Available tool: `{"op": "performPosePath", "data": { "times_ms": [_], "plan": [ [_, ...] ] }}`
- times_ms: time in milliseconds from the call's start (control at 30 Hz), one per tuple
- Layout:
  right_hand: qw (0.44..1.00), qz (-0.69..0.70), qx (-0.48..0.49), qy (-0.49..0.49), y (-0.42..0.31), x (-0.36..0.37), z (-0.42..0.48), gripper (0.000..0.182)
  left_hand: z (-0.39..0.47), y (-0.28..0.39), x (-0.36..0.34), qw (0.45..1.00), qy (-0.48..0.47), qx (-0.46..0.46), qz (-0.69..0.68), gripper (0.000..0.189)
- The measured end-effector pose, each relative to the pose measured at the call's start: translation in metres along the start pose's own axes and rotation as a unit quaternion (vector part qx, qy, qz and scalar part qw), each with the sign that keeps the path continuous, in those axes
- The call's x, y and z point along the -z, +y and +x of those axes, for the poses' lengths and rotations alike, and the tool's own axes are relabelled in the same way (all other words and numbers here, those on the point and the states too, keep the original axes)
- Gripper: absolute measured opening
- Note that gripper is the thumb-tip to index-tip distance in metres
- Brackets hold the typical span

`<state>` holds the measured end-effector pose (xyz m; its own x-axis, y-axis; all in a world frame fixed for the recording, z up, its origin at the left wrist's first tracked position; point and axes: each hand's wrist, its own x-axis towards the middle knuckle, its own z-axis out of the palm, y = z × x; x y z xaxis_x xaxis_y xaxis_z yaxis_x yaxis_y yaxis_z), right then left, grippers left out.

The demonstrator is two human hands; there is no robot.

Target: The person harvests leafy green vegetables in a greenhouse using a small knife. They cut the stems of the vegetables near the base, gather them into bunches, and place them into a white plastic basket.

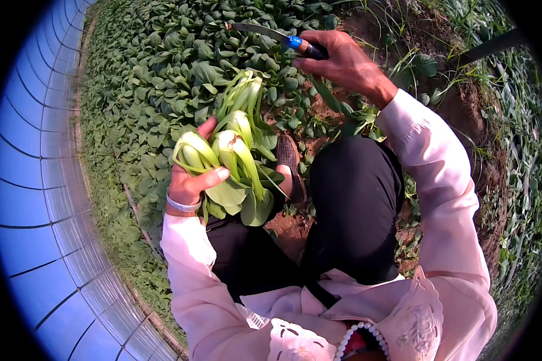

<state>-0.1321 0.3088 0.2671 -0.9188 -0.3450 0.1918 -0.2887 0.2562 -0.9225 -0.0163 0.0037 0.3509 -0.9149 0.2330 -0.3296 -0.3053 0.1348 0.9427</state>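
Several cut heads of bok choy (235, 155) are bunched in my left hand (194, 182), with the pale stem bases facing up and the leaves hanging below. My thumb lies across the front of the bunch, and most of the other fingers are hidden behind it. In my right hand (343, 61) is the dark handle of a knife with a curved blade (262, 30), blue tape (294, 42) wrapped near the blade's base. The blade points left over the growing plants, apart from the bunch. A small brownish bit clings to its tip.
Dense leafy greens (153, 90) grow ahead and to the left, up to a plastic greenhouse wall (25, 180) with thin ribs. My shoe (290, 158) rests on soil beside small plants. A dark bar (492, 47) juts in at upper right, over weedy ground.
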Motion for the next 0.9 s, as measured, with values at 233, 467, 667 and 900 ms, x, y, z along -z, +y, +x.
{"op": "performPosePath", "data": {
  "times_ms": [233, 467, 667, 900],
  "plan": [
    [0.959, 0.244, 0.048, -0.137, -0.128, -0.062, 0.002, 0.053, -0.089, 0.000, 0.019, 0.988, 0.061, -0.121, -0.079, 0.090],
    [0.988, 0.078, 0.125, -0.037, -0.203, -0.110, -0.006, 0.040, -0.168, -0.009, 0.040, 0.957, 0.099, -0.241, -0.130, 0.085],
    [0.958, 0.078, 0.149, -0.232, -0.252, -0.163, -0.022, 0.039, -0.211, -0.010, 0.035, 0.927, 0.181, -0.308, -0.116, 0.083],
    [0.887, 0.310, 0.081, -0.332, -0.281, -0.227, -0.043, 0.035, -0.239, -0.041, 0.033, 0.894, 0.271, -0.340, -0.108, 0.074]
  ]
}}
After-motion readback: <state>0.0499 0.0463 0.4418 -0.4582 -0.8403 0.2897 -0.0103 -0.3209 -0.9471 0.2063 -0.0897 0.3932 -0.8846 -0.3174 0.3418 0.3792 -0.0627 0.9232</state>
